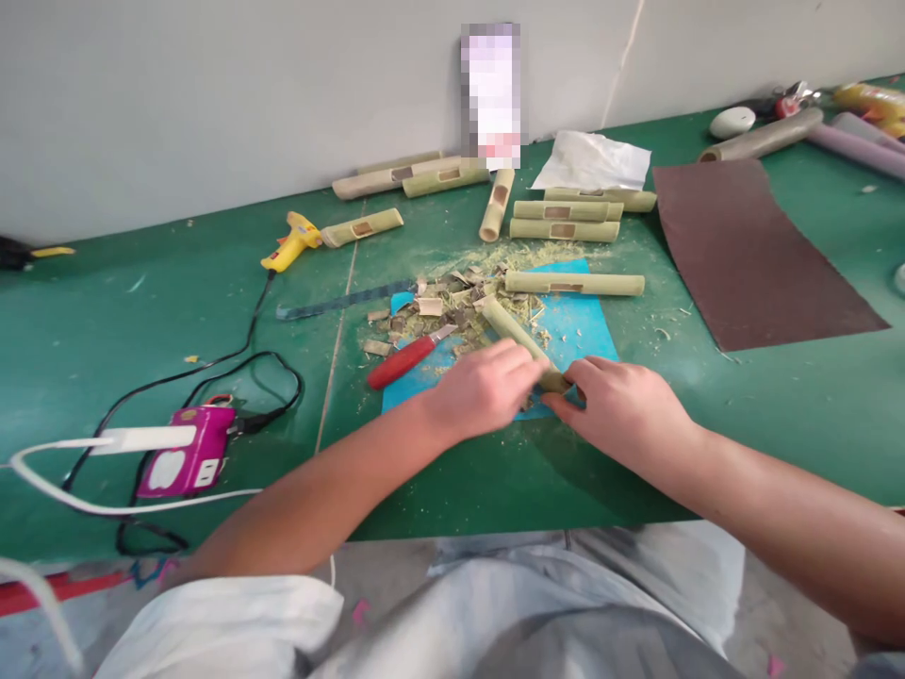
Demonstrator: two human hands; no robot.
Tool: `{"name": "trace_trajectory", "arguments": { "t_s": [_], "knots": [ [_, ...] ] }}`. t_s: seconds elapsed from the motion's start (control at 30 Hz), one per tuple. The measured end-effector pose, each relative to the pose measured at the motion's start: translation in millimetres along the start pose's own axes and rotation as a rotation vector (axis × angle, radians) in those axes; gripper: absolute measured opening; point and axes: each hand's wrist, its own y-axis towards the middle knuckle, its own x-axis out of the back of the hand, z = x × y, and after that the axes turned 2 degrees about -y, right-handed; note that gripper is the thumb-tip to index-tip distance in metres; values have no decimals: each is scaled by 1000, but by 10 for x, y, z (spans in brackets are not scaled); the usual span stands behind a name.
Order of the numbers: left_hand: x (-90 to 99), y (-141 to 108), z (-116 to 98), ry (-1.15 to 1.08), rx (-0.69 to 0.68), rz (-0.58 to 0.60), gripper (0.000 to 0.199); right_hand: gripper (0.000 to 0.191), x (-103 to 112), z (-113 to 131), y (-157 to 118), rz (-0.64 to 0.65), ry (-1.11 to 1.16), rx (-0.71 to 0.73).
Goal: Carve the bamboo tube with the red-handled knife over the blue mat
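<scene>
My left hand (pixel 491 382) is closed over a pale green bamboo tube (pixel 515 330), which slants away from me above a blue sheet (pixel 598 321). At the tube's near end, my right hand (pixel 626 401) grips with its thumb and fingers. Whether a small piece of something also lies in those fingers is hidden. Just left of my left hand rests a red-handled knife (pixel 410 361), beside a heap of bamboo chips and shavings (pixel 452 297). Another bamboo tube (pixel 615 284) with a cut slot lies across the sheet's far edge.
Several notched bamboo tubes (pixel 566 230) lie farther back. A yellow glue gun (pixel 291 243), a purple power strip (pixel 188 453) and their cords occupy the left. Brown sandpaper (pixel 749 255) covers part of the right. A white paper (pixel 592 162) and a blurred upright panel (pixel 491 94) are near the wall.
</scene>
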Motion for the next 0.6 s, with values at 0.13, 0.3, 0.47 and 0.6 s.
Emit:
{"name": "trace_trajectory", "arguments": {
  "t_s": [0.13, 0.3, 0.47, 0.6],
  "knots": [
    [-9, -8, -15, 20, 5, -46, 27, 28, 3, 8, 7, 1, -5, -4],
    [-24, -25, -10, 24, 19, -49, 28, 29, 11, 14, -2, -16, -5, 3],
    [-20, -16, 9, -38, -37, -1, 27, 26, 6, 8, -8, -33, -2, 15],
    [-3, -5, -13, 11, 37, -28, 28, 28, 20, 18, -6, -5, -9, 3]
  ]
}}
